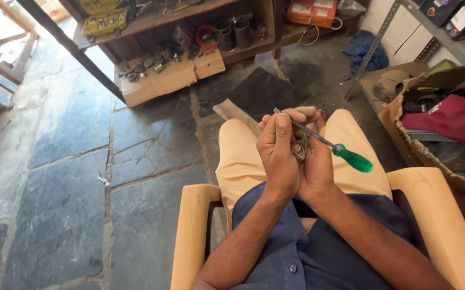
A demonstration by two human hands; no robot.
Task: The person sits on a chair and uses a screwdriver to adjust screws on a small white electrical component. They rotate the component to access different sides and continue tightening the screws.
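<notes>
Screwdriver (323,142) with a green handle, held over the lap of a person seated in a tan plastic chair (192,231). Left to right: the left hand (278,156) stands palm inward, fingers curled shut around a small part with copper-coloured windings (299,150), of which only a sliver shows between the palms; the right hand (315,161) presses against it from the other side, fingers closed over the tool's shaft. The long axis of the screwdriver runs from its metal tip, upper left above the left thumb, down to the green handle, which juts free to the lower right, beyond the right hand. The tip thus lies nearer the left hand, the handle nearer the right. Whether the shaft touches the wound part cannot be told. A cardboard box (404,123) of oddments stands at the right, beside the chair.
</notes>
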